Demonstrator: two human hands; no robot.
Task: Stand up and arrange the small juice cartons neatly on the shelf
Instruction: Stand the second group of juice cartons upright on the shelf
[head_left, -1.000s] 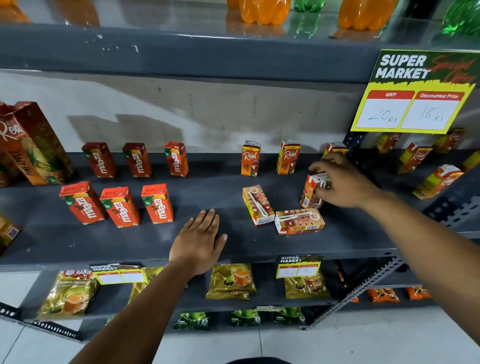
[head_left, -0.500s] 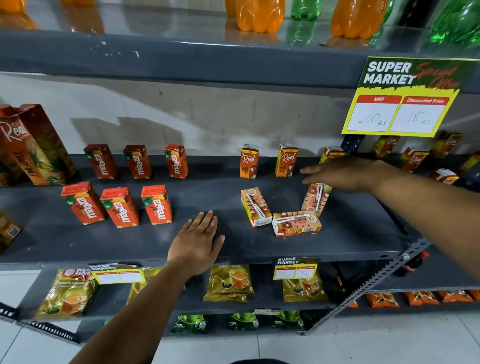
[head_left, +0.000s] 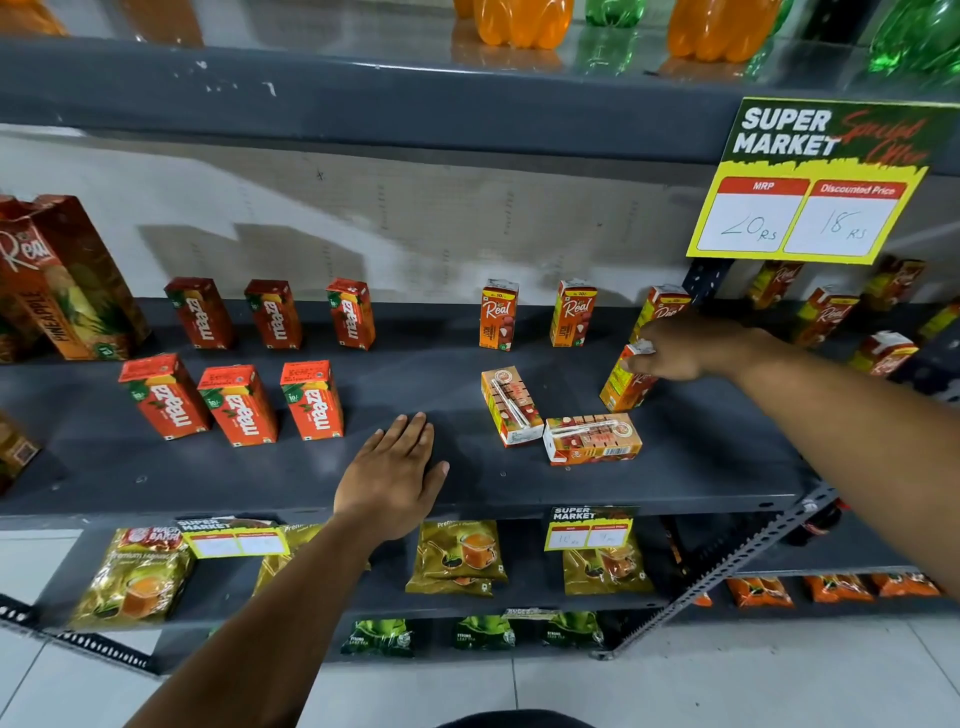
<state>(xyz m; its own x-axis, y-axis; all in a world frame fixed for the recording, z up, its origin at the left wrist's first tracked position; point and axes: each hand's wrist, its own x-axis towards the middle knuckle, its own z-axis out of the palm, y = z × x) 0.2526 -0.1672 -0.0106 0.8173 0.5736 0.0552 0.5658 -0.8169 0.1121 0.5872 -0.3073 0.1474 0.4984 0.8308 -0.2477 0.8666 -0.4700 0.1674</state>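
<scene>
On the dark grey shelf (head_left: 395, 483), three small Real juice cartons stand at the back: one (head_left: 498, 315), a second (head_left: 573, 314) and a third (head_left: 660, 309) partly behind my wrist. My right hand (head_left: 680, 349) grips the top of another small carton (head_left: 623, 387), which stands tilted on the shelf. Two more cartons lie flat in front: one (head_left: 511, 405) angled, one (head_left: 592, 439) lying sideways. My left hand (head_left: 392, 480) rests flat on the shelf's front part, fingers spread, holding nothing.
Six red Maaza cartons (head_left: 234, 405) stand in two rows at the left, beside a tall Real pineapple carton (head_left: 67, 280). A yellow price sign (head_left: 810, 182) hangs from the shelf above. More cartons (head_left: 883, 351) sit on the neighbouring shelf at the right. Tea packets (head_left: 457, 558) fill the lower shelf.
My right hand hovered open over the leaning carton half a second ago; now it has closed on that carton's top and raised it more upright. My left hand stayed in place.
</scene>
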